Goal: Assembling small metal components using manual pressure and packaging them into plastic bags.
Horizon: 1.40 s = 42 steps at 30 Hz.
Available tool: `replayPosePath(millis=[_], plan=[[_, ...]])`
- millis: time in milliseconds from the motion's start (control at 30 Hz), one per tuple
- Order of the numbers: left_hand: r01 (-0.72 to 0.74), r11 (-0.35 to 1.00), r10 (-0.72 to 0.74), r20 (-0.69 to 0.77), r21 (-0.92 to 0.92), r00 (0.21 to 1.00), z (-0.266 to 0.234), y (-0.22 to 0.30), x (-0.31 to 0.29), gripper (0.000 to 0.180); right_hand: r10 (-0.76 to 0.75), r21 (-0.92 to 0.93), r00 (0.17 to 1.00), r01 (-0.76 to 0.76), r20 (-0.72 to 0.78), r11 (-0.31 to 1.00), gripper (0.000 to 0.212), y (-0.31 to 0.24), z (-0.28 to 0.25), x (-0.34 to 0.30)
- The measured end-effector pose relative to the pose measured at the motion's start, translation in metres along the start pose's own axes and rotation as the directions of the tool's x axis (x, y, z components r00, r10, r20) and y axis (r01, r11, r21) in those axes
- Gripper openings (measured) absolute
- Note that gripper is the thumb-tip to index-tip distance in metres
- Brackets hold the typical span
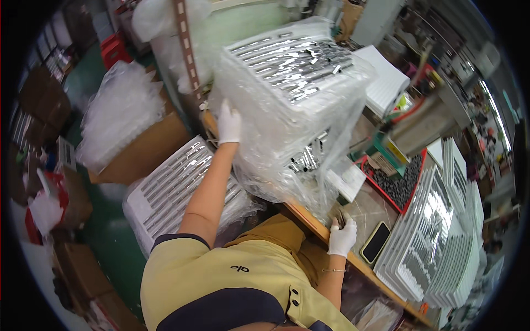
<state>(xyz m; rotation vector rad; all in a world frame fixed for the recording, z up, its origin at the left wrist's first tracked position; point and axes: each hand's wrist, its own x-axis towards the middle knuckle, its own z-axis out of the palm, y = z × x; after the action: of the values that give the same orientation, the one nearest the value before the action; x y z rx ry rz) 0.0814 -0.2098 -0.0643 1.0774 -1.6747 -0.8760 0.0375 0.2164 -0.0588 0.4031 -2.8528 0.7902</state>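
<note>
White gloves on left hand (228, 123) and right hand (342, 238); clear wrap (259, 110) over white trays (292, 60); yellow-and-navy shirt (221, 281); black phone (376, 242); brown box (144, 148).

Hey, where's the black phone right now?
In the head view the black phone lies flat on the table at lower right, just right of the right hand and left of the stack of white trays.

Your landmark is the plastic-wrapped tray stack (292, 94) on the bench edge (309, 220). Left of it, your left hand (228, 124) has air above another tray stack (171, 190) (a cardboard box (143, 149) crowds further left). Right of it, a phone (376, 242), red tray (400, 185) and white trays (436, 243) block the surface.
</note>
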Motion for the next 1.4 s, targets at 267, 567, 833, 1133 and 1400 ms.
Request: replayPosePath(millis=[267,567,833,1133,1400], plan=[[-0.056,0.965,0.022,-0.137,-0.255,0.990,-0.040,-0.026,0.040,0.032,0.007,-0.039,1.000,-0.007,0.004,0.999,0.033,-0.003,0.004,0.002],[-0.289,0.560,-0.042,0.375,0.776,0.926,-0.021,-0.108,0.199,0.036,-0.102,0.016,0.995,0.103,-0.008,0.995,0.033,-0.005,0.007,0.005],[-0.719,-0.168,-0.254,0.675,0.674,0.693,-0.015,-0.009,0.168,0.032,-0.060,0.088,0.996,0.066,-0.064,0.994,0.034,0.010,-0.003,0.002],[-0.846,-0.314,-0.010,0.889,0.432,0.457,0.022,-0.147,0.264,0.036,-0.039,0.045,0.999,0.038,0.003,0.998,0.040,0.011,-0.015,-0.001],[-0.822,-0.239,0.238,0.852,0.517,0.467,0.028,-0.224,0.303,0.041,-0.074,0.082,0.997,0.074,-0.005,0.994,0.040,0.014,-0.014,0.005]])
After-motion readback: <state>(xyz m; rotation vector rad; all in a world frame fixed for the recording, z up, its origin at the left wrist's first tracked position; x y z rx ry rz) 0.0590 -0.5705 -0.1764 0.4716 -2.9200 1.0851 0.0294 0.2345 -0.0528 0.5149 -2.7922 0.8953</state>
